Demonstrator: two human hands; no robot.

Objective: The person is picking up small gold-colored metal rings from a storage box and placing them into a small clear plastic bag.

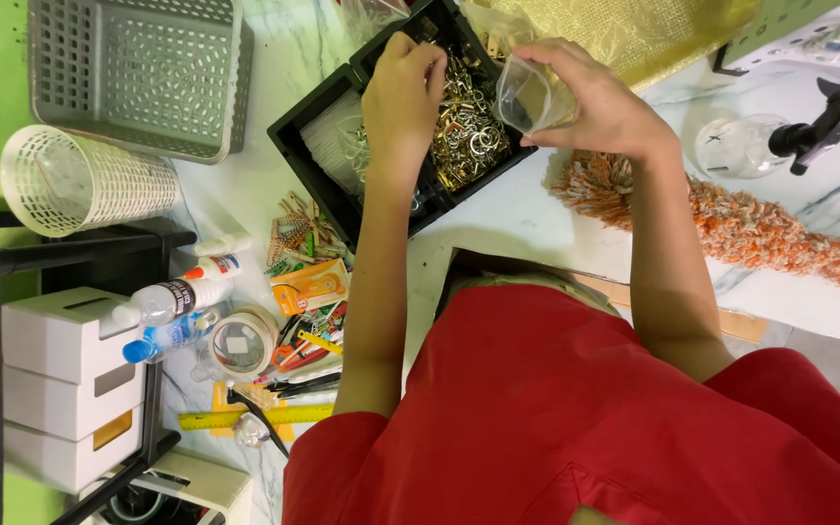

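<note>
L hand point(402, 92): I'm digging its grip, curled, into metal rings point(469, 136) in black tray point(315, 131).
R hand point(590, 102): pinching small clear bag point(529, 97) open.
Risk: rings spilling onto surface point(517, 209) if bag tilts.

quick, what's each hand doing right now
left hand: fingers curled down into the metal rings in the black tray
right hand: holding a small clear bag

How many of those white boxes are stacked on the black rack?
3. The top white box, the middle white box and the bottom white box sit stacked on the black rack; more may be hidden beyond the frame.
</note>
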